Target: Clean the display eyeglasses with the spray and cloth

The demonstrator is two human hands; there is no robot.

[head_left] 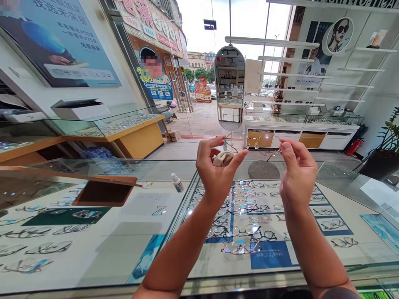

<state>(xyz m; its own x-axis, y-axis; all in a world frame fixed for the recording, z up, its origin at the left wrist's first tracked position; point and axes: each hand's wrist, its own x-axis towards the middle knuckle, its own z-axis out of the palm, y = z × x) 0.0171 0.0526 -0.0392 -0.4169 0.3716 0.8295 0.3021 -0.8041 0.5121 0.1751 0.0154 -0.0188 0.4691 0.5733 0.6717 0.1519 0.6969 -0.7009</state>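
Note:
Up in front of me, above the glass counter, a pair of thin-rimmed eyeglasses (256, 145) is held between my two hands. My left hand (215, 168) is closed on its left side, with a bunched pale cloth (222, 158) tucked between palm and fingers. On the other side, my right hand (296, 172) pinches the frame between thumb and fingers. The clear lenses are hard to make out against the bright background. Below the hands, rows of eyeglasses (240, 247) lie in the display case.
A small white spray bottle (177, 182) stands on the glass counter (149, 170) left of my hands. Farther left is a brown tray (104, 191). An oval mirror (230, 87) rises beyond the counter. Shelves and another display case (299, 120) line the far right.

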